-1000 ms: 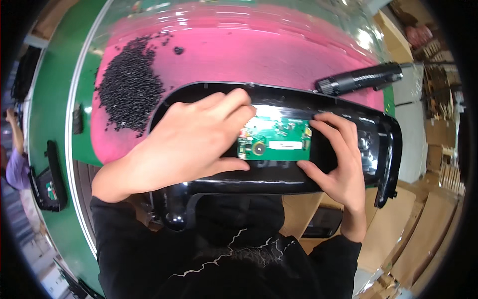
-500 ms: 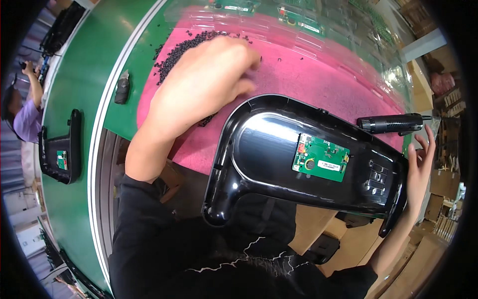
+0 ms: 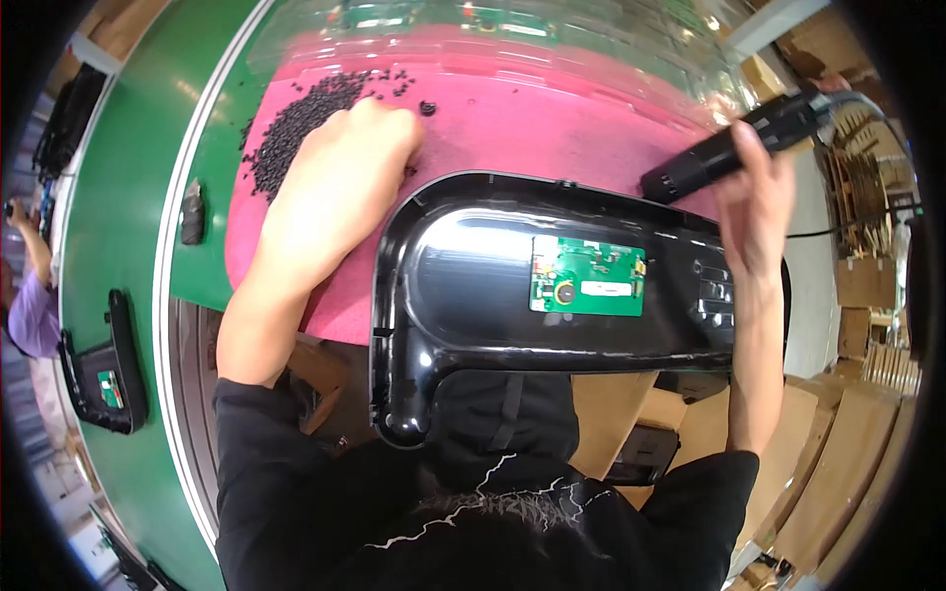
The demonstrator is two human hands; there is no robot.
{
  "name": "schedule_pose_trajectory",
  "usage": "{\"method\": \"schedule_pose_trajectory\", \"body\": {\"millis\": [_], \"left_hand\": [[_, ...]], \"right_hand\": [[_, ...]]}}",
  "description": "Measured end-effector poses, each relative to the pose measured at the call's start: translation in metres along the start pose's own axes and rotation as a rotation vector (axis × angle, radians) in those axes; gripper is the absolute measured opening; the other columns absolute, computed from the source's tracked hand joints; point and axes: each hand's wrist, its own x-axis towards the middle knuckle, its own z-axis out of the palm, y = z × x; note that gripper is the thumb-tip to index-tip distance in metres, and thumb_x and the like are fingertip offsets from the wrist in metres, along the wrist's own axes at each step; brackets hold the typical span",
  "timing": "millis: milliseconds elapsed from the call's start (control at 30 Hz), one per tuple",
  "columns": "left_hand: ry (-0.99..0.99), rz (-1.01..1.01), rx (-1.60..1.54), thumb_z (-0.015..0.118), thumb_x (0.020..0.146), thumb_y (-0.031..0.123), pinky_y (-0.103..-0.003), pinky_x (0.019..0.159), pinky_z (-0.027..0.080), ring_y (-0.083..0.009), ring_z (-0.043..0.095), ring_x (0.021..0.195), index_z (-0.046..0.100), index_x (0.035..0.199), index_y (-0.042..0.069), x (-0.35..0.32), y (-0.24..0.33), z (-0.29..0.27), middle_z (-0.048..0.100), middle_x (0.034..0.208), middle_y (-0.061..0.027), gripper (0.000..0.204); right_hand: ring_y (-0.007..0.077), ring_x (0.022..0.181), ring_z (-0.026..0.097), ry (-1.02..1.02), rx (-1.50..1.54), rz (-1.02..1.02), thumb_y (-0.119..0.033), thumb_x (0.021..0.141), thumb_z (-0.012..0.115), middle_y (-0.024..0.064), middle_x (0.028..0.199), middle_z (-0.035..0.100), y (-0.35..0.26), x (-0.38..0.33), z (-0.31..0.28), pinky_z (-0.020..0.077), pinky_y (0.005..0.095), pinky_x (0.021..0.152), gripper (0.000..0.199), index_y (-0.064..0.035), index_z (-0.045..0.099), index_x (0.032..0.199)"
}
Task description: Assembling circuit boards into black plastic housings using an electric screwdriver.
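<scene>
A black plastic housing (image 3: 473,335) lies along the near edge of the work surface, its hollow side up. Inside it sits a green circuit board (image 3: 603,300) with a white label. My left hand (image 3: 345,163) is closed over the pink mat beside a heap of small black screws (image 3: 296,128); its fingertips are hidden, so what they hold cannot be made out. My right hand (image 3: 757,212), slightly blurred, has its fingers around a black electric screwdriver (image 3: 695,169), which is tilted above the housing's far right edge.
Clear plastic trays (image 3: 552,59) with circuit boards stand along the far side of the pink mat (image 3: 532,128). A dark wrapped piece (image 3: 193,215) lies on the green surface at left. Another housing (image 3: 106,379) lies beyond the white rail, near a person in purple (image 3: 34,310). A cable (image 3: 857,229) hangs at right.
My right hand has moved from the housing's right end to the screwdriver, which has tilted upward. My left hand has closed its fingers near the screws. The whole view has shifted somewhat.
</scene>
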Motion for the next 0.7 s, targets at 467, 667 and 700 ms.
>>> {"method": "schedule_pose_trajectory", "body": {"millis": [467, 667, 700], "left_hand": [[0.090, 0.318, -1.145, 0.075, 0.072, -0.007, -0.028, 0.075, 0.055, -0.0184, 0.069, 0.081, 0.074, 0.086, -0.002, 0.026, 0.055, 0.003, 0.072, 0.087, -0.0117, 0.015], [-0.268, 0.097, -1.508, 0.073, 0.079, -0.006, -0.026, 0.074, 0.055, -0.0158, 0.067, 0.082, 0.072, 0.093, -0.004, 0.031, 0.058, 0.007, 0.071, 0.092, -0.0128, 0.014], [-0.268, 0.096, -1.508, 0.073, 0.079, -0.006, -0.026, 0.074, 0.055, -0.0158, 0.067, 0.082, 0.072, 0.093, -0.004, 0.031, 0.058, 0.006, 0.071, 0.092, -0.0128, 0.014]], "right_hand": [[0.0099, 0.074, 0.044, -0.230, 0.919, 0.046, -0.029, 0.095, 0.059, -0.0033, 0.076, 0.047, -0.030, -0.041, 0.049, 0.0316, 0.0343, 0.088, 0.036, -0.0051, 0.055, 0.122], [0.0059, 0.064, 0.045, -0.311, 0.916, -0.096, -0.030, 0.090, 0.065, -0.0073, 0.069, 0.047, -0.032, -0.050, 0.058, 0.0334, 0.0302, 0.082, 0.037, -0.0100, 0.052, 0.118], [0.0058, 0.063, 0.045, -0.333, 0.917, -0.109, -0.030, 0.089, 0.066, -0.0073, 0.068, 0.048, -0.034, -0.051, 0.056, 0.0335, 0.0302, 0.081, 0.037, -0.0107, 0.051, 0.117]]}}
